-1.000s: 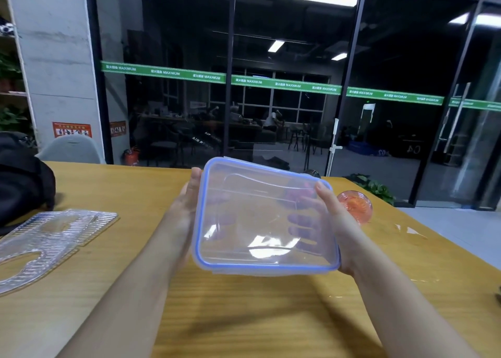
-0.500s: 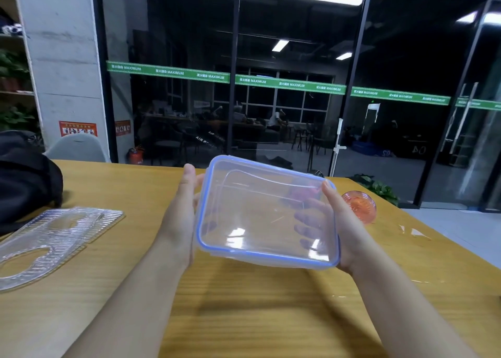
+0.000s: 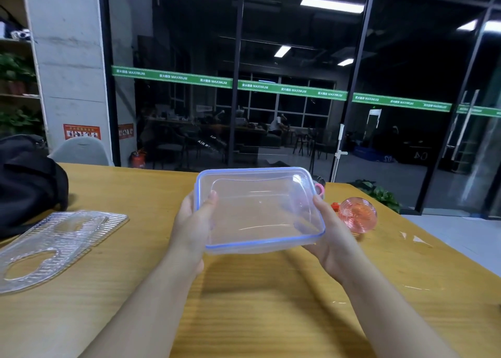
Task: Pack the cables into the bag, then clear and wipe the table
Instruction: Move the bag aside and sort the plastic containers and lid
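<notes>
Wooden table [image 3: 244, 303] before a dark glass wall: a black bag [image 3: 29, 184] sits at the left edge beside a clear plastic tray [image 3: 54, 238]. Above the table's middle, left hand [image 3: 192, 225] and right hand [image 3: 333, 238] grip opposite sides of a clear container [image 3: 257, 208]; a pink bottle [image 3: 357, 215] lies near the right edge.
</notes>
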